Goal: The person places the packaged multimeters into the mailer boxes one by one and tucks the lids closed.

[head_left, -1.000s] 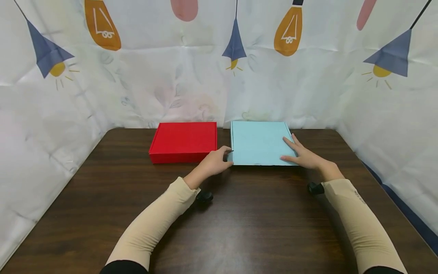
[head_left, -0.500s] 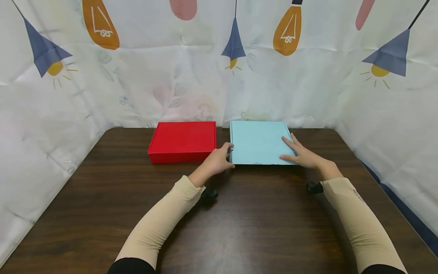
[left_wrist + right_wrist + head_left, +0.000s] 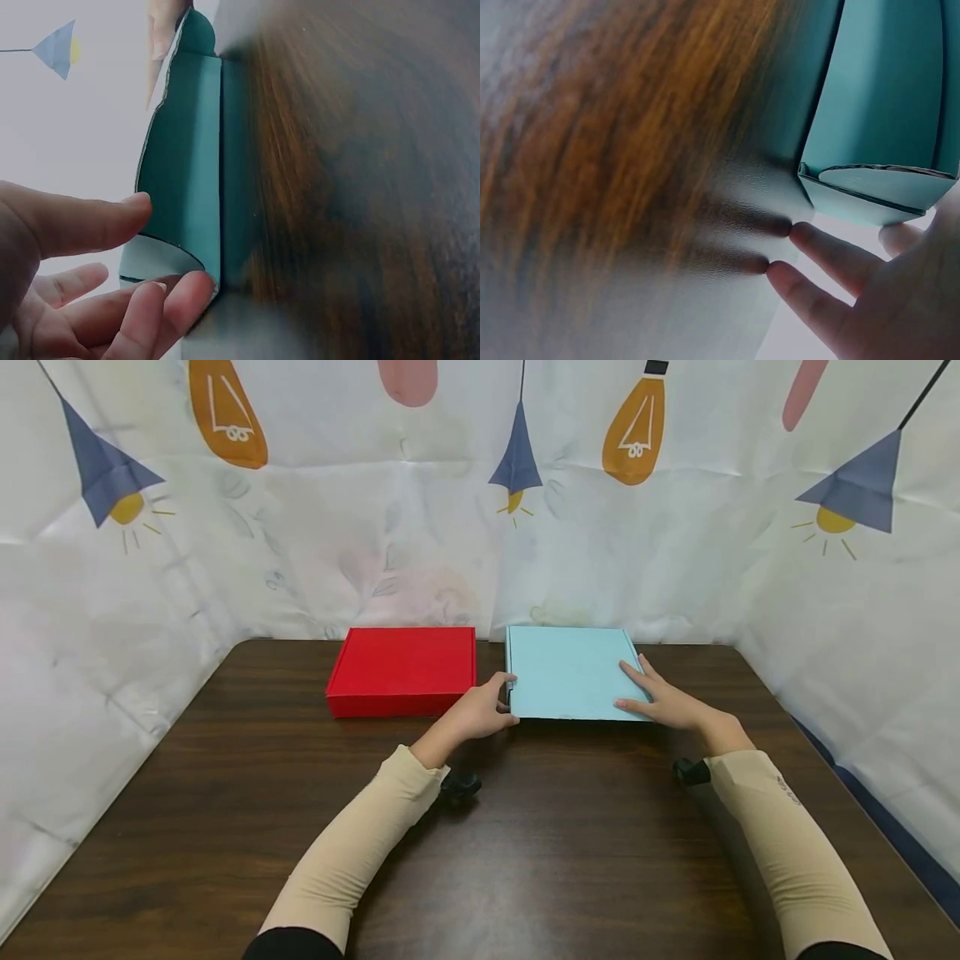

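A light blue cardboard box (image 3: 573,668) lies on the table with its lid over it. My left hand (image 3: 476,710) grips its front left corner, thumb at the lid's front edge and other fingers along the left side. Seen from the left wrist, the front is partly open, and curled fingertips touch a rounded side flap (image 3: 157,257) there. On the right, my right hand (image 3: 669,700) rests with spread, fairly straight fingers over the lid's edge. In the right wrist view, two fingertips of that right hand (image 3: 870,300) touch the table beside another rounded flap (image 3: 885,180).
A red box (image 3: 405,660), its lid down, sits just left of the light blue one. Both stand near the back edge of the dark wooden table (image 3: 525,852). Behind hangs a white curtain (image 3: 450,543) with printed lamps and bulbs.
My left hand has shifted slightly right, its index finger spreading away from the thumb and onto the lid's left edge. My right hand and both boxes look unmoved.
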Motion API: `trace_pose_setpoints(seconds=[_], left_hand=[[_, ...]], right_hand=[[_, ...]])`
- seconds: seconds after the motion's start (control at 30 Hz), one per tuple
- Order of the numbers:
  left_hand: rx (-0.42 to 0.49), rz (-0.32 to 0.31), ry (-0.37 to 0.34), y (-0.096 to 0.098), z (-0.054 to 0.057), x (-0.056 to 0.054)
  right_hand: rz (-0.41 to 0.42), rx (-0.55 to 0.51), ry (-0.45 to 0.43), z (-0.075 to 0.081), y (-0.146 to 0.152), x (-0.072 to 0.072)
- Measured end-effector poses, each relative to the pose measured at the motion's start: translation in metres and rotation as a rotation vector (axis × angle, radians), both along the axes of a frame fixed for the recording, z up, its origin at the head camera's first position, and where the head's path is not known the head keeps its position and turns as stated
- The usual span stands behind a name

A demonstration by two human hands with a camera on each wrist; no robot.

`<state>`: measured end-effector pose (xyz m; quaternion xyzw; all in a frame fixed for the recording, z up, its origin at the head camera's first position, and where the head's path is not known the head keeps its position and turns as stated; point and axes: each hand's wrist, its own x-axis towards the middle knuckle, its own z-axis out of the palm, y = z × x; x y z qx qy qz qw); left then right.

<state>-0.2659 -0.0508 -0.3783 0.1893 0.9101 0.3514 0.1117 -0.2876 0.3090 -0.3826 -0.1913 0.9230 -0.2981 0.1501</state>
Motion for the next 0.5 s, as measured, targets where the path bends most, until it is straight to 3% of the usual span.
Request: trace_pose_setpoints(seconds=[0.3,0.5], left_hand=[[0.024,0.03,0.002,-0.0008,-0.0037,-0.0029],[-0.088,0.065,0.077,0.0079,-0.0073,-0.0048]], right_hand=[[-0.011,0.01,0.006,-0.001,0.0001,0.0002],[-0.018,0.022,0.045,-0.0024,-0.0017,0.0]])
